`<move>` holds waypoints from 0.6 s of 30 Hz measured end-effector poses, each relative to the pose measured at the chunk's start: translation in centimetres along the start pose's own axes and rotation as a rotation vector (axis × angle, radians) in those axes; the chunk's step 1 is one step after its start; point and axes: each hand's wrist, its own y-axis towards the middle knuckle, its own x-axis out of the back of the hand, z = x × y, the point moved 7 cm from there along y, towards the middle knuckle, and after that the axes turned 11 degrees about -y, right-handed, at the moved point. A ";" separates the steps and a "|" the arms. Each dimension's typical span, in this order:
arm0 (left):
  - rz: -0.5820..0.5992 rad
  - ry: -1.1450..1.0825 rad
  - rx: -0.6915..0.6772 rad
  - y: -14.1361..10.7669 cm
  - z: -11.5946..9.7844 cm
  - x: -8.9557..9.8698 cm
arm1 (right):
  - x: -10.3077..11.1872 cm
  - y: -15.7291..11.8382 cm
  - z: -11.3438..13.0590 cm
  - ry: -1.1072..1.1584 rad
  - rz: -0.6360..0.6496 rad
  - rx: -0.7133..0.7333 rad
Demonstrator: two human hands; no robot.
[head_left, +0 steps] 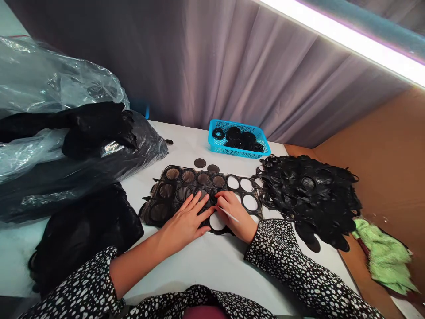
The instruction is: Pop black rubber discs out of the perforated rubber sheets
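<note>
A dark sheet [179, 178] with rows of round rings lies flat on the white table. On its left side the rings are filled with dark mesh discs; on the right several are open holes showing white. My left hand [187, 217] rests flat on the sheet with its fingers spread. In my right hand [237, 217] is a thin white stick-like tool [229, 215], pinched like a pen, its tip hidden by my fingers at a ring near the sheet's middle. Two loose dark discs [200, 163] lie just behind the sheet.
A blue basket [239, 153] holding black rings stands at the back. To the right is a pile of black ring scraps [308, 186], with a green cloth [383, 254] beyond it. Clear plastic bags [63, 88] and black material [93, 235] cover the left side.
</note>
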 end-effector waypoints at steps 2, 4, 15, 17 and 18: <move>-0.004 -0.009 -0.003 0.0 0.0 0.1 | -0.1 0.0 -0.1 0.015 -0.008 -0.021; 0.000 -0.015 -0.007 0.0 0.0 0.1 | -0.2 0.1 -0.1 -0.014 -0.007 -0.017; -0.021 -0.040 -0.011 -0.2 0.0 0.4 | 2.2 1.1 -4.0 0.276 0.020 -0.249; -0.048 -0.046 -0.004 -0.2 -0.1 0.5 | 1.9 1.1 -3.4 0.292 0.033 -0.200; -0.056 -0.050 -0.003 -0.2 -0.1 0.5 | 1.7 1.0 -3.0 0.290 0.037 -0.173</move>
